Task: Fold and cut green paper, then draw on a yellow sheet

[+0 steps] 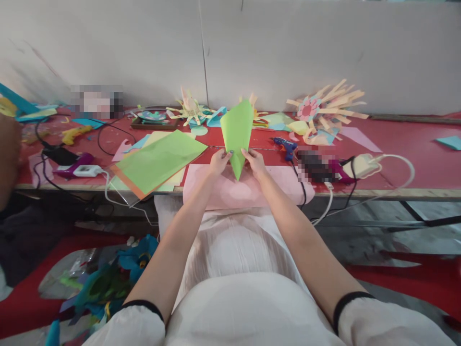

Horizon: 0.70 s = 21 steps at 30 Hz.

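A green paper cone, pointed at the bottom and wide at the top, stands up between my two hands. My left hand pinches its left edge near the lower point, and my right hand pinches the right edge at the same height. Beneath them a pink sheet hangs over the front edge of the table. To the left, a flat green sheet lies on top of an orange sheet and other pale papers.
On the red table are a blue glue gun, a yellow glue gun, power strips with cables, and fringed paper flowers near the wall. Someone's arm shows at the far left. Paper scraps lie below.
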Each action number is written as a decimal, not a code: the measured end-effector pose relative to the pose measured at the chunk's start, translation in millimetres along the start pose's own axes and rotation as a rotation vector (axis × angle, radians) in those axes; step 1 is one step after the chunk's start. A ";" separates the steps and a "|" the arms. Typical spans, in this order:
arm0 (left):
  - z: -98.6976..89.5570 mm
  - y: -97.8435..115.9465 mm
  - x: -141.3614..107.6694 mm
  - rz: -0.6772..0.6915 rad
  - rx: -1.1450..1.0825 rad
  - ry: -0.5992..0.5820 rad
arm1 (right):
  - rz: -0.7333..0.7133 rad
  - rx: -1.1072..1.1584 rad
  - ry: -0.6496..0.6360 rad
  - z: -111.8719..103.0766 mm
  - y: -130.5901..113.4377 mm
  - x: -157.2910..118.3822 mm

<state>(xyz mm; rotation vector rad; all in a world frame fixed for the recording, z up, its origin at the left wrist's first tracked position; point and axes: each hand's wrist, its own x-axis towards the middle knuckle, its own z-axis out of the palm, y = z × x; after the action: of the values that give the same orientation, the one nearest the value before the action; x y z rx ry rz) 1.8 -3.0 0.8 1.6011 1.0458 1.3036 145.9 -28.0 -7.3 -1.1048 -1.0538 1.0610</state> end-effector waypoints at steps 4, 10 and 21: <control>-0.7 1.1 -0.8 -0.013 -0.001 -0.009 | -0.029 -0.007 0.030 -1.5 2.7 3.0; -3.5 -2.7 -1.6 -0.047 0.036 -0.008 | -0.084 -0.081 -0.032 -0.9 0.6 0.7; -2.1 -2.5 1.2 -0.056 -0.010 -0.013 | -0.016 -0.049 -0.030 -0.7 -1.2 -0.2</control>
<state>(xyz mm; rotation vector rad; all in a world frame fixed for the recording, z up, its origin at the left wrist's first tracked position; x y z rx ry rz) -0.3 -0.9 -0.8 1.5601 1.0666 1.2579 146.8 -28.5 -6.2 -1.1208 -1.1158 1.0464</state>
